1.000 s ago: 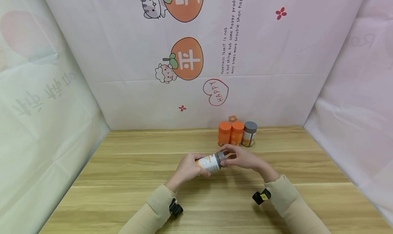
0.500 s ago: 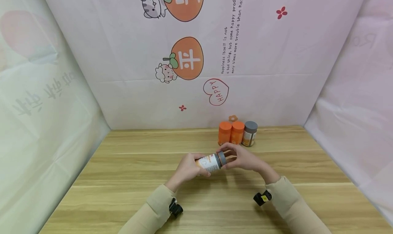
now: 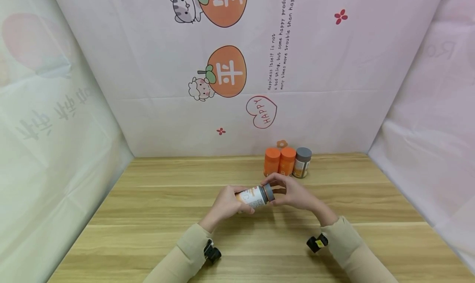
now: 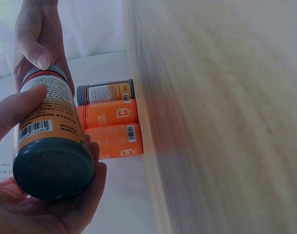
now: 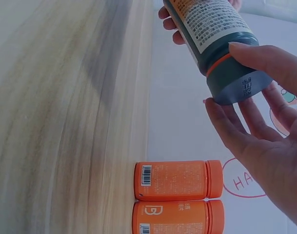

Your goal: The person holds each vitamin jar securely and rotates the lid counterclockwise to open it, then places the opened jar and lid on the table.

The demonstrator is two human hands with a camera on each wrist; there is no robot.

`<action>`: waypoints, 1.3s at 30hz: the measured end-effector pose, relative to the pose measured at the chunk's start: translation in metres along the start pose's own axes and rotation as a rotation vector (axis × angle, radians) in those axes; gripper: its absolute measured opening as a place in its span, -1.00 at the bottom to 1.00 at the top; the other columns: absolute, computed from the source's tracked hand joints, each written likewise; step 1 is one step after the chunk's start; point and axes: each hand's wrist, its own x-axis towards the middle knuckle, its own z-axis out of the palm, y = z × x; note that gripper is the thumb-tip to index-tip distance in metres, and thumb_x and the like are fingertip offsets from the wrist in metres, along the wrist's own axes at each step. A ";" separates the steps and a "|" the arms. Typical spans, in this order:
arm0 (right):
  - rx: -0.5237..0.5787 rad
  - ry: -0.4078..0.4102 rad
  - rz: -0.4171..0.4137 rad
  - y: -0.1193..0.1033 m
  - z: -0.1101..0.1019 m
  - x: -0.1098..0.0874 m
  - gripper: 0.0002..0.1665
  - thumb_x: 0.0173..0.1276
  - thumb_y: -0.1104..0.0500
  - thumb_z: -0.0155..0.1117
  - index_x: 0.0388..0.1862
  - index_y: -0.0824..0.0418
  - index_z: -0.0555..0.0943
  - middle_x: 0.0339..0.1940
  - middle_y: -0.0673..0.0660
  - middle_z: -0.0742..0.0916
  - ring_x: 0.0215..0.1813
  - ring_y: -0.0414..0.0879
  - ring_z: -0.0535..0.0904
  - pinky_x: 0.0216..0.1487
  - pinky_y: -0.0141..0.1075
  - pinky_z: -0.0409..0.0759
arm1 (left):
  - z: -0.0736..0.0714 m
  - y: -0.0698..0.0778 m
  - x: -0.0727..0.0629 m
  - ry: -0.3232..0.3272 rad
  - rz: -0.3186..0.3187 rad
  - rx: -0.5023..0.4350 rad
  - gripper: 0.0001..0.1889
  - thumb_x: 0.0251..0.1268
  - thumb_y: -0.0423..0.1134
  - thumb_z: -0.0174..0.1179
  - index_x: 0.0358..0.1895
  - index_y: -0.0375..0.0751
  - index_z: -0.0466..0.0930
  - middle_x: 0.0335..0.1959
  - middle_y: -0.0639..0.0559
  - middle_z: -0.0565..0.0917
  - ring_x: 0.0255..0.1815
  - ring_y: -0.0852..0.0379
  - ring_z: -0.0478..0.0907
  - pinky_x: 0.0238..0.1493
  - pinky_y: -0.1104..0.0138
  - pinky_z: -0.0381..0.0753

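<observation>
A supplement bottle with a white and orange label is held tilted above the table, its grey cap towards the right. My left hand grips its body, thumb on the near side; in the left wrist view the dark bottle base faces the camera. With thumb and fingertips my right hand pinches the cap at its edge. An orange ring shows between cap and body in the right wrist view. The palm stands away from the cap's top.
Behind the hands, two orange bottles and a grey-capped bottle stand in a row near the table's back edge. A printed white cloth hangs behind the wooden table, with further cloth at both sides.
My right thumb and fingers have shifted slightly on the cap, leaving more of it visible. The left hand and the bottle's body have stayed nearly still.
</observation>
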 end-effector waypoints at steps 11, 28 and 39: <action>0.016 -0.022 0.004 -0.001 -0.001 0.000 -0.45 0.20 0.18 0.38 0.17 0.18 0.45 0.16 0.18 0.57 0.21 0.17 0.47 0.10 -0.03 0.55 | -0.001 0.000 -0.001 0.002 0.013 0.012 -0.37 -0.44 -0.22 0.54 -0.02 -0.10 0.69 -0.31 0.01 0.68 -0.36 0.12 0.53 -0.45 0.28 0.56; -0.014 -0.053 0.396 -0.008 -0.006 0.008 -0.39 0.39 -0.19 0.05 0.18 0.23 0.49 0.00 0.23 0.62 -0.05 -0.01 0.60 -0.06 -0.02 0.63 | 0.001 0.002 -0.001 0.024 0.040 0.068 -0.38 -0.49 -0.21 0.55 -0.07 -0.08 0.71 -0.35 0.06 0.69 -0.40 0.17 0.52 -0.42 0.31 0.53; 0.073 -0.156 0.440 -0.008 -0.010 0.008 -0.37 0.43 -0.18 0.02 0.19 0.29 0.47 -0.09 0.23 0.65 -0.11 0.04 0.66 -0.05 0.01 0.62 | 0.002 0.001 -0.001 0.029 0.046 0.074 -0.39 -0.50 -0.22 0.55 -0.09 -0.08 0.72 -0.35 0.07 0.70 -0.40 0.18 0.52 -0.38 0.31 0.52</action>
